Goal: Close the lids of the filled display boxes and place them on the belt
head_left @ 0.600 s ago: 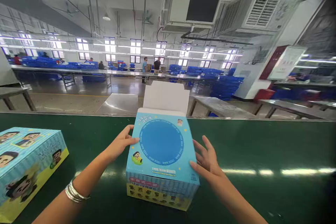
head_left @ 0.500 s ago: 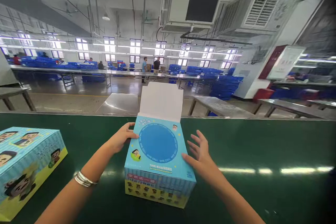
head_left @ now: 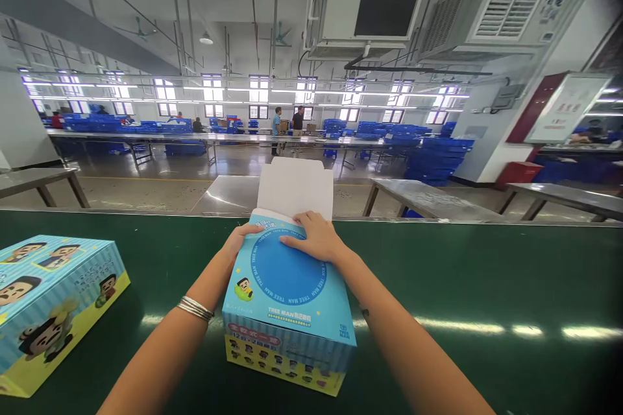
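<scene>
A light-blue printed cardboard box (head_left: pixel 287 279) stands in front of me, a dark-blue circle on its top and small cartoon figures along its yellow lower front. Its white flap (head_left: pixel 296 188) rises at the far edge. My left hand (head_left: pixel 238 243) grips the far left edge of the box, thumb on the top panel and the other fingers mostly hidden down the side. Across the far part of the top lies my right hand (head_left: pixel 316 238), thumb stretched out and fingers over the edge near the flap's base.
Another printed box (head_left: pixel 63 298) sits at the left on the green work surface (head_left: pixel 462 350). Beyond the surface's far edge stand metal tables (head_left: pixel 413 198). Stacked blue crates (head_left: pixel 433 159) and two standing people (head_left: pixel 298 120) are farther back.
My right hand has come from beside the box onto its far top edge. My left hand has slid farther along the left edge. The box sits slightly more to the left in view.
</scene>
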The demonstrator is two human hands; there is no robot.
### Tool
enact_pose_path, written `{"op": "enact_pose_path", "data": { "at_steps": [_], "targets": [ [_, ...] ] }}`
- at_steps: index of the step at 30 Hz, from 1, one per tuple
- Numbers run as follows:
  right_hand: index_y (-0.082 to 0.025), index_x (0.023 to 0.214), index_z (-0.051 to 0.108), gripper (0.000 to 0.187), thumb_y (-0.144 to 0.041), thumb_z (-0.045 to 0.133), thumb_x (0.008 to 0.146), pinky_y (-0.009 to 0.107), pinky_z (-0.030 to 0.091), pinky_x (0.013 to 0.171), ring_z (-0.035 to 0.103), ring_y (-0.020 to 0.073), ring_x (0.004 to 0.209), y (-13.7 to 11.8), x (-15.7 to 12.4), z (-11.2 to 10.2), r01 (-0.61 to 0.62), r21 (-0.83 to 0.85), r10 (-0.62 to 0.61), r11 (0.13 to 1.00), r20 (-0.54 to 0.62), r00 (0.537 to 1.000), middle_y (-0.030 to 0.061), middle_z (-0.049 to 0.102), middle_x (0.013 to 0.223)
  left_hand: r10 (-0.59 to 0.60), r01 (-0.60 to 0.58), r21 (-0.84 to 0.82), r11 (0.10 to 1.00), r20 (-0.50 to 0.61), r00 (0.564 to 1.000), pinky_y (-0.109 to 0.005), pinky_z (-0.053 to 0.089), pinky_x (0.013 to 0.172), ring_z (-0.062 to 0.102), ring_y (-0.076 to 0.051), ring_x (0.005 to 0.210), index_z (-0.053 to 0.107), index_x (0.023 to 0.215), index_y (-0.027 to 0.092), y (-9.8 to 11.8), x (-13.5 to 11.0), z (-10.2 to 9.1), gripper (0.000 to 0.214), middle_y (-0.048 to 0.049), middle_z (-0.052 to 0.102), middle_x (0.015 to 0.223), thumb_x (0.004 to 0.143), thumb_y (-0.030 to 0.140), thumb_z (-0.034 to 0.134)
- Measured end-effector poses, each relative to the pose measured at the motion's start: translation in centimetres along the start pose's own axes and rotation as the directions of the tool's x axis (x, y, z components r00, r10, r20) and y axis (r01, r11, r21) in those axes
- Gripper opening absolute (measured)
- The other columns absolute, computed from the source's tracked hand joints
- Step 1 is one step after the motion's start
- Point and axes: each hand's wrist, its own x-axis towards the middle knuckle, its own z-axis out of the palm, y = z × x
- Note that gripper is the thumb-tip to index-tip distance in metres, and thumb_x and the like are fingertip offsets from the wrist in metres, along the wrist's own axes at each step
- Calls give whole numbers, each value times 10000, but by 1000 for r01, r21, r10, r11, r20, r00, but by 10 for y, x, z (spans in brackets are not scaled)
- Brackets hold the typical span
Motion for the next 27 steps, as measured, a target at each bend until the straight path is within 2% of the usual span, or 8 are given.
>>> {"op": "enact_pose_path", "data": {
  "at_steps": [7, 10, 16, 20, 22, 24, 25, 27],
  "targets": [
    [-192, 894, 628, 529, -701, 548, 775, 447, 375, 904, 572, 311, 1022, -5, 16, -1, -46, 59, 30, 997, 239, 971, 88, 647, 1055, 117, -116, 52, 992, -31, 993, -438, 547, 797, 679, -302, 828, 606, 1146, 92, 1, -7, -8, 486, -148, 696, 969, 684, 217, 688],
    [-191, 893, 625, 529, -699, 588, 749, 435, 371, 901, 592, 314, 988, -7, 21, 0, -60, 70, 40, 996, 260, 965, 89, 668, 1029, 182, -172, 99, 980, -100, 978, -403, 548, 769, 669, -284, 824, 611, 1121, 112, 2, -2, -13, 479, -126, 685, 952, 675, 244, 726],
    [-194, 924, 594, 540, -651, 711, 661, 405, 397, 855, 600, 303, 944, -14, 21, 15, -71, 127, 56, 989, 116, 992, 82, 667, 978, 309, -205, 279, 938, -410, 858, -278, 520, 667, 588, -129, 730, 553, 1111, 143, 4, 19, -42, 311, -36, 607, 954, 856, 279, 668],
    [-216, 1030, 557, 396, -504, 649, 773, 402, 352, 962, 542, 258, 1078, -15, 7, 26, -62, 224, 84, 973, -89, 992, 60, 607, 1103, 138, -22, 285, 958, -392, 909, -293, 539, 667, 605, -135, 744, 578, 1079, 134, 0, 19, -55, 213, -40, 616, 947, 907, 258, 606],
    [-209, 1198, 482, 443, -381, 591, 804, 455, 291, 1030, 411, 283, 1249, -12, -4, 31, -125, 278, 189, 952, -216, 958, 102, 495, 1282, 62, 39, 261, 964, -367, 928, -309, 549, 679, 617, -141, 745, 581, 1084, 135, -4, 16, -60, 208, -41, 626, 934, 918, 262, 589],
    [-207, 1337, 349, 660, -302, 615, 740, 531, 239, 1063, 252, 326, 1357, -6, -14, 36, -235, 475, 387, 848, -252, 887, 143, 354, 1414, 41, 50, 235, 971, -366, 930, -309, 550, 676, 617, -139, 736, 575, 1091, 135, -6, 15, -64, 217, -37, 625, 926, 925, 274, 579],
    [-202, 1350, 330, 713, -287, 632, 709, 550, 266, 1052, 254, 345, 1358, -3, -19, 38, -280, 592, 476, 755, -201, 856, 159, 352, 1418, 44, 44, 224, 974, -371, 928, -301, 547, 665, 614, -135, 725, 574, 1085, 132, -7, 15, -65, 217, -34, 623, 918, 928, 281, 576],
    [-175, 1255, 441, 614, -295, 646, 689, 525, 415, 955, 442, 358, 1238, 4, -25, 40, -347, 772, 545, 532, 1, 838, 171, 503, 1289, 58, 23, 206, 978, -378, 924, -280, 538, 640, 604, -124, 698, 578, 1056, 125, -9, 18, -65, 206, -28, 619, 893, 930, 288, 574]
  ]
}}
